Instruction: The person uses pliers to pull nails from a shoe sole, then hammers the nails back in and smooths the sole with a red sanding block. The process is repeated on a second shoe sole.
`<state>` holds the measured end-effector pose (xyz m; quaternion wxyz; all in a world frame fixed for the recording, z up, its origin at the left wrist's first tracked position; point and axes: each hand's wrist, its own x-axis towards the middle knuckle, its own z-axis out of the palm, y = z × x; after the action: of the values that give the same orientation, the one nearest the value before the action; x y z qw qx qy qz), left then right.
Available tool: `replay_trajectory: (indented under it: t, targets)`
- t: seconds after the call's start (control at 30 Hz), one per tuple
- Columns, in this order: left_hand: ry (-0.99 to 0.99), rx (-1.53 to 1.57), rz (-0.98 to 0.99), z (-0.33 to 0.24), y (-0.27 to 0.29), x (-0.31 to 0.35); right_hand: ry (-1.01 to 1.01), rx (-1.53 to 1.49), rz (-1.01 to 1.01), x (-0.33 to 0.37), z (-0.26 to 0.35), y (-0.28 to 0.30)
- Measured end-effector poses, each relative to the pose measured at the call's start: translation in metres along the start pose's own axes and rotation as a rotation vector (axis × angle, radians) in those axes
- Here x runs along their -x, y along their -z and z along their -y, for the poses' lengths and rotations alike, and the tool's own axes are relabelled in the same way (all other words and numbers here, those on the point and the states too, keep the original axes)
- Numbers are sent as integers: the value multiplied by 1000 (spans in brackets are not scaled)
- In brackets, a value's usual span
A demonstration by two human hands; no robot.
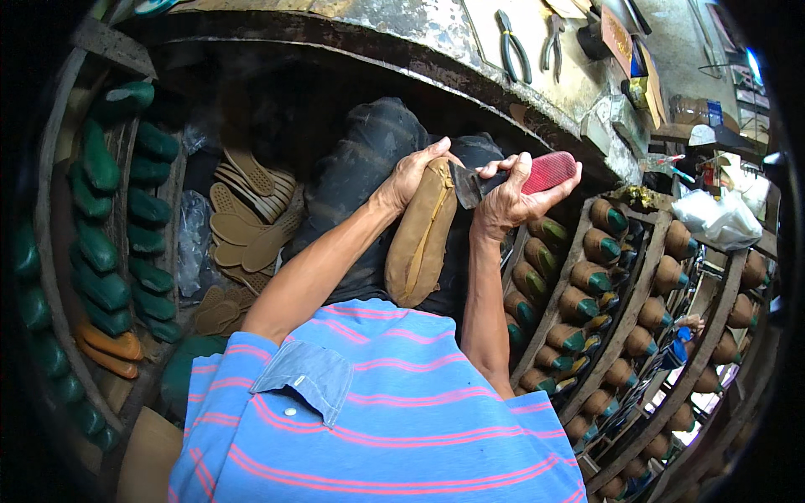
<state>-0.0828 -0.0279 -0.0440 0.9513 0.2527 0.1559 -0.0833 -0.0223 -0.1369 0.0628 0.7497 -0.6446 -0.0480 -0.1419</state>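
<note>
My left hand (414, 173) is closed around the upper end of a brown shoe upper (411, 251). The piece lies lengthwise over my lap, its underside facing up, with a gathered edge and a long seam-like fold running down the middle. In my right hand (501, 205) is a tool with a red textured grip (551, 173) and a dark, flat metal end (466, 186). That metal end is right beside the shoe upper's top edge, near my left fingers. Whether it touches the material, I cannot tell.
Ahead is a worn workbench (402, 29) with two pairs of pliers (513, 50) on it. Racks of green shoe lasts (99, 243) stand at left, beside stacked tan soles (251, 226). On the right, wooden racks (620, 310) hold several brown shoes with green lasts.
</note>
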Motion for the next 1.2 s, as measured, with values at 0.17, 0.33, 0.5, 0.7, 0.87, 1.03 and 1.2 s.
replay_trajectory:
  t: [0.17, 0.33, 0.5, 0.7, 0.87, 1.03, 1.2]
  targets:
    - [60, 25, -27, 0, -7, -9, -48, 222, -79, 20, 11, 16]
    - [62, -23, -34, 7, -8, -12, -63, 212, -70, 30, 18, 22]
    - [29, -19, -8, 4, -6, -15, -430, 324, 326, 41, 54, 51]
    - [-66, -254, 43, -4, -13, 3, -318, 213, 188, 13, 69, 73]
    - [-106, -686, 149, -24, -14, 38, -103, 414, 221, -37, 76, 80]
    - [-190, -788, 279, -40, -11, 52, 159, 862, 325, -59, 85, 78]
    - [-177, -779, 71, -54, -23, 61, 22, 1032, 431, -65, 85, 77]
